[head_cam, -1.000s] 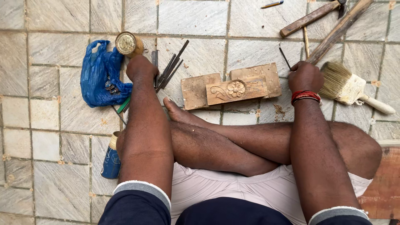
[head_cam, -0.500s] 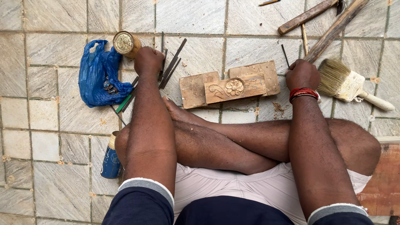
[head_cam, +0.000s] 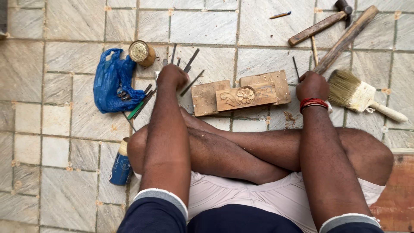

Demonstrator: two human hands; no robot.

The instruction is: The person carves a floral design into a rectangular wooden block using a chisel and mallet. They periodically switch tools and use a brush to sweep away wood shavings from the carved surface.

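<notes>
Carved block (head_cam: 239, 97) on floor before crossed legs, chisels (head_cam: 184, 69) left, brush (head_cam: 360, 94) right, mallet (head_cam: 345, 39) behind

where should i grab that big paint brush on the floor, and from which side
Take the brush by its pale handle, coming from the right hand's side. It lies flat on the tiles, bristles pointing toward that hand and the handle angling away to the lower right, bare and free of the other tools. Gripping the bristles would probably splay them.

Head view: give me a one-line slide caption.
Cross-legged on stone tiles, left hand on metal chisels, right hand gripping a wooden mallet beside a carved block.
</notes>
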